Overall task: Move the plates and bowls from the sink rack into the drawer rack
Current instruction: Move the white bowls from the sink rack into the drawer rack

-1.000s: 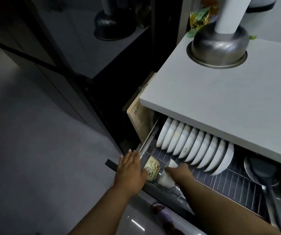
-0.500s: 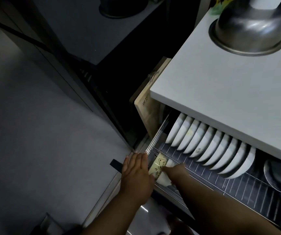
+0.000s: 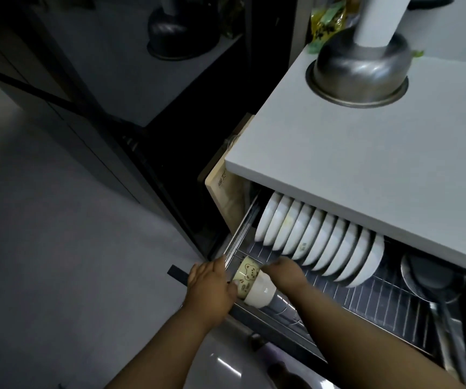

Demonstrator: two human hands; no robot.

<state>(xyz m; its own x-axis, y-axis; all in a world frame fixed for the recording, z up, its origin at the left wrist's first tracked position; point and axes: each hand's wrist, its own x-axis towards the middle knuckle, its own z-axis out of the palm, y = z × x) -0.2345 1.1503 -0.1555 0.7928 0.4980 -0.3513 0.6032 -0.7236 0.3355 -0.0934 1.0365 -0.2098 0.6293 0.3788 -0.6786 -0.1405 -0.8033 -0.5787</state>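
The drawer rack [image 3: 372, 301] is pulled out below the grey counter. A row of several white bowls [image 3: 319, 242] stands on edge along its back. At the front left corner lie a cream bowl with a bear print [image 3: 247, 272] and a plain white bowl [image 3: 261, 290], nested on their sides. My left hand [image 3: 212, 287] wraps the left side of these bowls, thumb on the bear bowl. My right hand [image 3: 285, 272] presses on them from the right, fingers curled over their far edge.
A steel mixing bowl [image 3: 358, 71] sits upside down on the counter [image 3: 366, 169]. A wooden cutting board [image 3: 226, 197] stands left of the drawer. Dark pans and a ladle [image 3: 434, 279] lie at the drawer's right end. Grey floor spreads to the left.
The view has swung up and down. Both hands stayed at the front left corner; the bear bowl and the white bowl now show more fully between them.
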